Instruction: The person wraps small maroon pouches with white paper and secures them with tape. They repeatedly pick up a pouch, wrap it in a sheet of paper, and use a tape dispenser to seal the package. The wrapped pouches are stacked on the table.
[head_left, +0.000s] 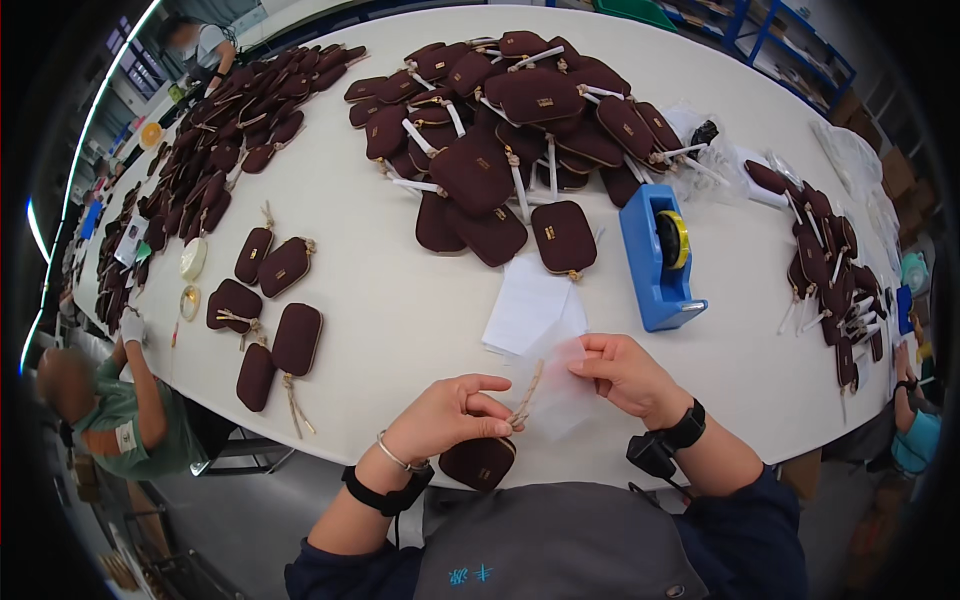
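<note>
My left hand (465, 412) pinches the knotted beige cord pull (527, 397) of a dark maroon zip pouch (478, 461), which lies at the table's near edge. Between thumb and fingers, my right hand (619, 367) holds a translucent white paper sheet (559, 390), partly behind the cord. Just beyond is a stack of white paper sheets (525, 307). One maroon pouch (564, 236) rests at the top of that stack, and a blue tape dispenser (652, 262) with a yellow-rimmed roll stands to the right.
A large heap of maroon pouches (536, 97), many with white-wrapped pulls, covers the table's far middle. Several loose pouches (298, 339) lie left. More piles sit far left and right, by clear plastic bags (705, 165). Co-workers are at the left (112, 412), far left and right edge.
</note>
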